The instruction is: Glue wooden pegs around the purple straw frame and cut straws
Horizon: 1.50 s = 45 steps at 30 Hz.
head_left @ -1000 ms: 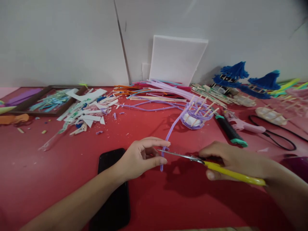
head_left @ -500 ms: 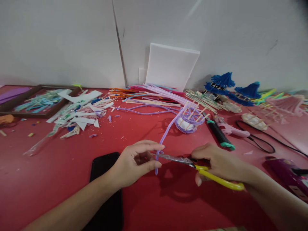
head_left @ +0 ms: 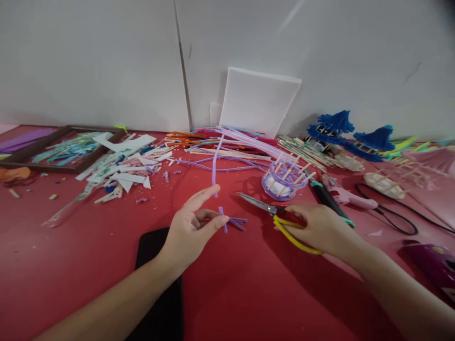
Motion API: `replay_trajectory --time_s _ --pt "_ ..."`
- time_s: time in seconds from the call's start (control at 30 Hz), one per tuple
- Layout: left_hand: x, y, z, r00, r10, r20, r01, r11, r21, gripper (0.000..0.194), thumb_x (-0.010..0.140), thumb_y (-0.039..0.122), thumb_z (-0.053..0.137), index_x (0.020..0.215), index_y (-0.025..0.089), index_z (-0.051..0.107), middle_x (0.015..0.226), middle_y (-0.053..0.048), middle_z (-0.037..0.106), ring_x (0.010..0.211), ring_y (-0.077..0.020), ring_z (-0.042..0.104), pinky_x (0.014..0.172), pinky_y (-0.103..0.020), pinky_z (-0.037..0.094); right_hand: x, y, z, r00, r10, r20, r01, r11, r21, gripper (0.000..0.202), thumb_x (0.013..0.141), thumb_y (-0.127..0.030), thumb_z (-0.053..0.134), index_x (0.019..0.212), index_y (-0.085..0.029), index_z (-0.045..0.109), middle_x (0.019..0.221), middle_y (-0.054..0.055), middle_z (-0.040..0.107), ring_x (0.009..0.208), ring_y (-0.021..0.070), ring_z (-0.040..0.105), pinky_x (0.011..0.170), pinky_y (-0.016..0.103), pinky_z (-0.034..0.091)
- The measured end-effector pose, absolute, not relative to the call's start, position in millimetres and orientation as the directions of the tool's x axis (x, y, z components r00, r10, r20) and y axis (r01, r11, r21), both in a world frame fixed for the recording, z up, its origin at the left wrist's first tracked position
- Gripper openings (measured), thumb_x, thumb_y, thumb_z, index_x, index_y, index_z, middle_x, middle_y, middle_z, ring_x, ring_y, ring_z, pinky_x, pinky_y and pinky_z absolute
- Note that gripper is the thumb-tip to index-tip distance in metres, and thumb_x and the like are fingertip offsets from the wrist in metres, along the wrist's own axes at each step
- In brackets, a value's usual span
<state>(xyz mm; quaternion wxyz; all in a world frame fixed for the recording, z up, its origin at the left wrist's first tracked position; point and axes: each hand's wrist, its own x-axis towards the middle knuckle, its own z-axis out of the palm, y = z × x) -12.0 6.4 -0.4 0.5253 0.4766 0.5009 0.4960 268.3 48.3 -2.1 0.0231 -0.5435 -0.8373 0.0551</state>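
My left hand (head_left: 195,222) pinches several short purple pipe cleaner pieces (head_left: 237,223) between thumb and fingers. A longer purple pipe cleaner (head_left: 214,166) rises from its index fingertip toward the back of the table. In my right hand (head_left: 313,225) are scissors (head_left: 258,202) with yellow and red handles; their blades look closed and point left, apart from the pipe cleaner. Behind the scissors stands a small round frame (head_left: 284,177) of wooden sticks ringed with purple pipe cleaner.
A black phone (head_left: 159,303) lies under my left forearm. To the left are scraps of paper and sticks (head_left: 131,166) and a brown frame (head_left: 76,166). At right sit a cutter with a black grip (head_left: 329,201), a pink glue gun (head_left: 350,195) and blue-roofed models (head_left: 373,139).
The scissors have come off the purple pipe cleaner and moved back from my left hand. A short piece is now separate from the long one, which has swung left and upright.
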Motion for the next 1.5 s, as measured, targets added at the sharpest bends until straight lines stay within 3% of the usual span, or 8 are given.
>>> replay_trajectory --time_s 0.1,0.27,0.5,0.73,0.97,1.17,1.33,1.5 --pt "-10.1 5.4 0.2 0.001 1.000 -0.015 -0.027 0.015 1.000 0.057 0.072 0.022 0.076 0.125 0.024 0.056 0.122 -0.006 0.060 0.070 -0.0087 0.065 0.065 -0.020 0.056 271.8 45.5 1.7 -0.473 0.881 0.021 0.857 0.466 -0.219 0.024 0.085 -0.038 0.053 0.087 -0.018 0.067 0.085 0.010 0.071 0.072 0.0241 0.066 0.063 0.032 0.046" --pt "-6.7 4.3 1.2 0.032 0.999 0.031 0.011 -0.031 0.999 0.054 0.071 0.019 0.076 0.122 0.025 0.058 0.129 -0.007 0.052 0.071 -0.0079 0.067 0.067 -0.019 0.059 246.9 27.2 16.5 -0.416 0.831 0.370 0.706 0.551 -0.445 0.018 0.088 -0.024 0.048 0.089 -0.021 0.065 0.089 0.009 0.071 0.083 0.0230 0.066 0.075 0.035 0.050" --pt "-4.2 -3.6 -1.2 0.117 0.982 0.151 0.147 -0.167 0.975 0.053 0.074 0.013 0.071 0.124 0.027 0.058 0.127 -0.006 0.049 0.072 -0.0070 0.068 0.076 -0.021 0.060 184.2 29.2 17.6 -0.563 0.807 0.177 0.405 0.457 -0.792 0.016 0.087 -0.033 0.060 0.083 -0.020 0.069 0.081 0.003 0.070 0.072 0.0154 0.063 0.067 0.028 0.049" --pt "-5.1 -2.7 -1.9 0.097 0.987 0.127 0.170 -0.142 0.975 0.055 0.075 0.010 0.065 0.126 0.025 0.055 0.127 -0.007 0.048 0.069 -0.0075 0.067 0.076 -0.025 0.060 167.6 36.8 12.0 -0.550 0.823 0.142 0.281 0.342 -0.896 0.011 0.083 -0.023 0.060 0.077 -0.018 0.067 0.076 0.001 0.068 0.071 0.0134 0.061 0.066 0.026 0.048" --pt "-4.2 -0.1 -5.9 0.087 0.992 0.095 0.162 -0.108 0.981 0.055 0.076 0.018 0.070 0.128 0.028 0.053 0.129 -0.007 0.047 0.078 -0.0104 0.064 0.080 -0.030 0.059 174.2 49.6 9.9 -0.401 0.915 -0.027 0.230 0.072 -0.971 0.018 0.087 -0.033 0.052 0.076 -0.019 0.052 0.058 -0.005 0.054 0.043 0.0072 0.047 0.043 0.020 0.039" --pt "-8.8 -1.5 -5.1 0.152 0.974 0.170 0.208 -0.200 0.957 0.054 0.084 0.028 0.064 0.135 0.029 0.047 0.136 -0.009 0.045 0.117 -0.0233 0.053 0.102 -0.039 0.046 177.0 54.2 8.5 -0.386 0.920 0.071 0.188 0.154 -0.970 0.014 0.084 -0.031 0.058 0.091 -0.019 0.053 0.067 -0.003 0.061 0.052 0.0095 0.055 0.049 0.022 0.044" --pt "-12.6 -2.0 -2.3 0.193 0.953 0.235 0.065 -0.251 0.966 0.045 0.089 0.024 0.057 0.133 0.033 0.050 0.137 -0.005 0.049 0.117 -0.0216 0.053 0.103 -0.036 0.044 175.4 54.2 8.6 -0.382 0.916 0.123 0.215 0.217 -0.952 0.016 0.082 -0.032 0.060 0.088 -0.018 0.066 0.069 -0.001 0.063 0.053 0.0103 0.055 0.055 0.026 0.047" --pt "-12.6 -0.6 2.0 0.272 0.942 0.199 0.068 -0.225 0.972 0.028 0.088 0.023 0.058 0.113 0.029 0.069 0.116 -0.005 0.067 0.110 -0.0217 0.060 0.099 -0.035 0.046 173.2 51.7 13.9 -0.417 0.903 0.102 0.129 0.170 -0.977 0.023 0.083 -0.038 0.060 0.076 -0.017 0.066 0.062 -0.002 0.058 0.056 0.0110 0.052 0.057 0.025 0.044"
